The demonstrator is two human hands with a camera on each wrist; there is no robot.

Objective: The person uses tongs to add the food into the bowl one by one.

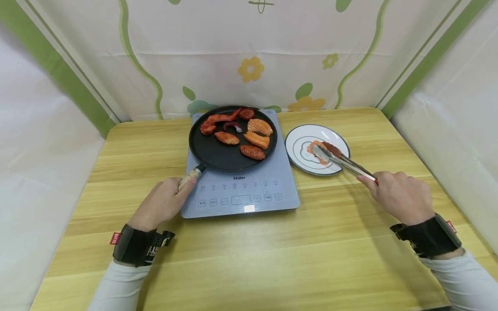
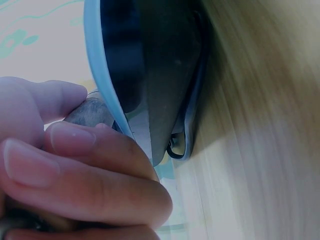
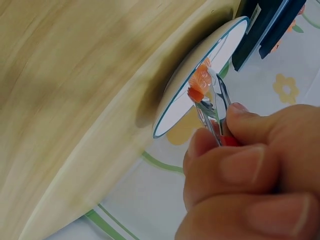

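In the head view my left hand (image 1: 161, 203) grips the pale wooden handle (image 1: 186, 179) of a black frying pan (image 1: 218, 155). Inside the pan lie orange salmon slices (image 1: 260, 126), reddish-brown wing-like pieces (image 1: 253, 152), a long red piece (image 1: 218, 120) and a small purple tentacle (image 1: 232, 125). My right hand (image 1: 404, 194) holds metal tongs (image 1: 348, 165). Their tips are at an orange salmon piece (image 3: 201, 79) on a white plate (image 1: 299, 157). A reddish-brown patch shows at the far tip; whether it is food or reflection I cannot tell.
Beneath the pan is a grey induction cooker (image 1: 241, 190) with its buttons along the front. The plate stands close to its right edge. All rest on a wooden table (image 1: 253, 255), with a patterned cloth (image 1: 218, 77) behind and white cloth at both sides.
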